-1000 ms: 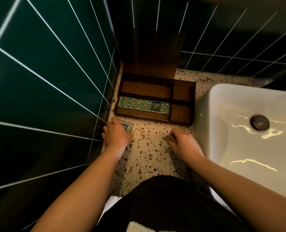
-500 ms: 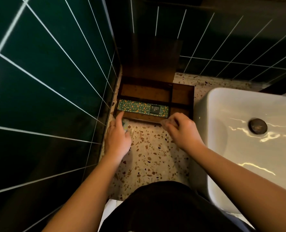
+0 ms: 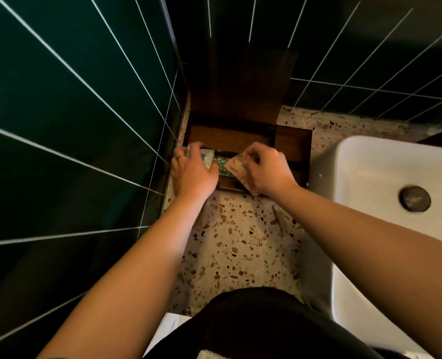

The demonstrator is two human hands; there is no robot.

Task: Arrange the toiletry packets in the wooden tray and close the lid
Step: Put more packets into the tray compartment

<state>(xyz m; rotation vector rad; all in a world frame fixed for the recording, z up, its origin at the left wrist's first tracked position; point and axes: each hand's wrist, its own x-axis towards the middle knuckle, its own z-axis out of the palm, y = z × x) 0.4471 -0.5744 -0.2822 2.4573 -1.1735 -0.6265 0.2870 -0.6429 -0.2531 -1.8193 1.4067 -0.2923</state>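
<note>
Hovering over wooden tray (image 3: 293, 143): left hand (image 3: 192, 172) grips pale packet (image 3: 206, 157), right hand (image 3: 265, 168) pinches tan packet (image 3: 239, 169); crowded hands risk packets colliding, landing crooked.

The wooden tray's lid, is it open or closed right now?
Open. The lid stands upright against the tiled wall behind the wooden tray, whose compartments are exposed while both hands hold packets over them.

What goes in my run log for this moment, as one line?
left hand: holds pale packet over tray | right hand: holds tan packet | green packet: in tray | lid: open
</note>
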